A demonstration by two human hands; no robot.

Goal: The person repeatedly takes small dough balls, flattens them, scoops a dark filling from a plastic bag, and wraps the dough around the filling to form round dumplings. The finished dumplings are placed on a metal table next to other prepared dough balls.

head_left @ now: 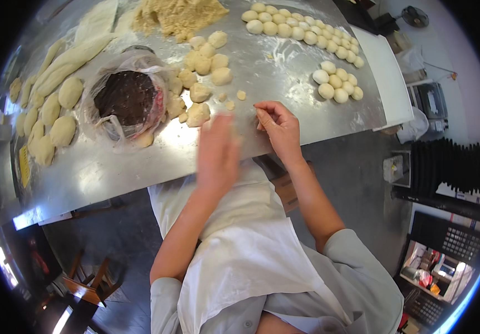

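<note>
Left hand (216,153) motion-blurred at the near edge of the metal surface (329,118), beside a rough dough lump (197,115); its grip cannot be told. Right hand (282,131): grip together, thumb against fingers; whether anything is pinched, unclear. Dark filling (124,97) in plastic bag (91,111), left. Smooth dough balls (338,83) grouped right.

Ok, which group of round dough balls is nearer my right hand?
The small cluster, with far fewer balls; the longer block lies beyond it, farther from your right hand.
</note>
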